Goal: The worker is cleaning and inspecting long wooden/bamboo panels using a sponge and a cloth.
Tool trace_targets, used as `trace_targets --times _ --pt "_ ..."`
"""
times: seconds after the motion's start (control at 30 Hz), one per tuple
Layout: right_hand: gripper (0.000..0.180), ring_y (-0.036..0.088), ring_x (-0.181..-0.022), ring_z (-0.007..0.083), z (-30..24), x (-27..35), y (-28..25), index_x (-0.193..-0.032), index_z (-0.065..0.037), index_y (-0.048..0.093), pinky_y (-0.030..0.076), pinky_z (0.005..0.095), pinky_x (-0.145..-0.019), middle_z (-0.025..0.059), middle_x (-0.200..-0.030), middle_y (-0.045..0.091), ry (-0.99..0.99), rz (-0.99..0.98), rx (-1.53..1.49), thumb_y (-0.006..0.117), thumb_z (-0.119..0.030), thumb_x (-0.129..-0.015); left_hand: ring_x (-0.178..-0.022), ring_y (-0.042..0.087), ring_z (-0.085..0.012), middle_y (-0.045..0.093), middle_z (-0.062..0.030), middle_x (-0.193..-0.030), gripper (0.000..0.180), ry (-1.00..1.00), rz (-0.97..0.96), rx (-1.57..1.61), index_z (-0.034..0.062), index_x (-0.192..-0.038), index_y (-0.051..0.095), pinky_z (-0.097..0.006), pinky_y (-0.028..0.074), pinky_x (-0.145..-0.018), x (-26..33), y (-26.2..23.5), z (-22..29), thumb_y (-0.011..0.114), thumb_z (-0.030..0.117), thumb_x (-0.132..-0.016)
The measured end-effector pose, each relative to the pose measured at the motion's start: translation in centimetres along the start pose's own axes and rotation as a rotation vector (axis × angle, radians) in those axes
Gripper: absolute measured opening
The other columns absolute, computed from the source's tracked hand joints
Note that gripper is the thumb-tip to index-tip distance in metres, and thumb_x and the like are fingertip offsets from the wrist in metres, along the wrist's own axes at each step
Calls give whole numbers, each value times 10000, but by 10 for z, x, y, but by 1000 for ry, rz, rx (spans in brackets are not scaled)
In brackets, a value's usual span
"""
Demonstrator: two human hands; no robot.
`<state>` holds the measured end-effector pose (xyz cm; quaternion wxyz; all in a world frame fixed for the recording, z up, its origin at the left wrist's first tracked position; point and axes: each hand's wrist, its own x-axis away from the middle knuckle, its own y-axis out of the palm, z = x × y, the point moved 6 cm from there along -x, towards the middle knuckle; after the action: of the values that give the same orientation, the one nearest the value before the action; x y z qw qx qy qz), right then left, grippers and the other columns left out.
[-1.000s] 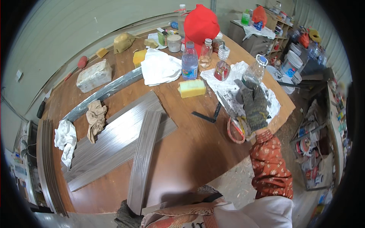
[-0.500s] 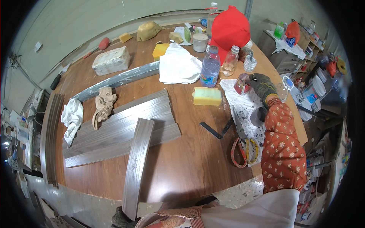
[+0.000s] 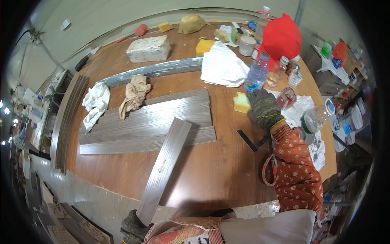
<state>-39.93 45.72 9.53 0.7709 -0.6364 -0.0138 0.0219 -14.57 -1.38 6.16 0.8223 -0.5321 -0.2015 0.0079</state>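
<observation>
My left hand [image 3: 136, 227], in a dark knitted glove, is closed on the near end of a narrow grey wood-grain plank [image 3: 166, 162]. The plank slants away over the table edge, and its far end lies over several flat grey planks [image 3: 118, 140]. My right hand [image 3: 265, 109], gloved the same way, is at a yellow sponge block with a pale top [image 3: 242, 102]. Its fingers cover the sponge's right part and appear to grip it; the fingertips are partly hidden. Just beyond that hand stands a clear bottle with a blue cap [image 3: 256, 73].
Right of my hand are a reddish jar [image 3: 287, 98], a clear bottle on its side [image 3: 317, 118] and a stained white cloth. A black angle square [image 3: 248, 141] and red-handled scissors [image 3: 268, 171] lie nearby. White cloth [image 3: 223, 67], wrapped block [image 3: 149, 49] and red bag [image 3: 282, 36] stand farther back.
My right hand has left the reddish jar and moved left and nearer, onto the sponge. My left hand still holds the plank. The whole view has shifted, so the table sits farther right.
</observation>
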Motion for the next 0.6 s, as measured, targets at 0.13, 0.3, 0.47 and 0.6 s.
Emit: trace_targets --times 0.13,0.3,0.47,0.6 --pt "736 543 -1091 328 7 6 8 -1400 -74 351 445 467 -873 176 -1208 512 62 -78 -12 624 -176 -725 -799 660 -400 668 -202 -839 745 4 50 -23 23 -1093 549 -466 527 -704 17 -5 -6 843 412 -531" --pt "843 558 -1034 345 10 -11 24 -1396 -50 337 458 473 -849 184 -1123 560 116 -6 44 680 -186 -638 -744 655 -397 656 -206 -807 720 25 83 -95 -5 -1068 531 -466 527 -674 16 2 -18 795 387 -525" --pt "708 567 -996 337 -7 -3 -9 -1270 -29 469 465 465 -835 191 -1059 580 48 158 -90 707 -211 -628 -734 659 -366 661 -186 -804 649 23 99 -135 13 -1063 545 -459 523 -658 11 -11 -5 752 372 -564" --pt "731 597 -1010 313 -22 4 -28 -1238 -28 480 490 393 -865 153 -1090 601 -68 431 -828 823 -276 -642 -716 652 -363 648 -182 -769 630 -52 -6 -38 22 -1059 542 -422 524 -641 -1 -9 -1 785 314 -557"
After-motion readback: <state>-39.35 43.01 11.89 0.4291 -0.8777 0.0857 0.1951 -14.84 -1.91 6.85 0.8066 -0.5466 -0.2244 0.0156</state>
